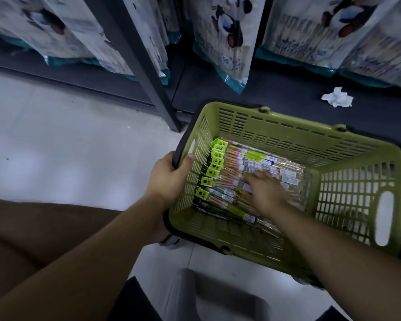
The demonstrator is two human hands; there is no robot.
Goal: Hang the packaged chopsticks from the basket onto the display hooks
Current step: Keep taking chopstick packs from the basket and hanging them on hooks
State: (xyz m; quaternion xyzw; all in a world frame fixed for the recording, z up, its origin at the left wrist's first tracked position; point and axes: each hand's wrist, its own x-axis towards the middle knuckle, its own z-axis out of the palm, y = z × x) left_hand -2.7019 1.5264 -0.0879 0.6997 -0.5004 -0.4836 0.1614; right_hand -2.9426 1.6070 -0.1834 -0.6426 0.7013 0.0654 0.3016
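Green plastic, slotted all round: that is the basket (276,135) in front of you, and the chopstick packs (245,163) lie flat in a heap on its floor. Your left hand (169,177) is clenched on the basket's dark rim at the near-left corner, thumb inside. Your right hand (266,191) rests palm-down on the packs, fingers spread; whether it grips one, you cannot tell from this blur. Beyond the basket, big bags (225,38) hang over a dark shelf (287,93), where a crumpled tissue (337,98) lies.

Basket (287,135) open above; its slatted walls hem in the chopstick packs (236,163).
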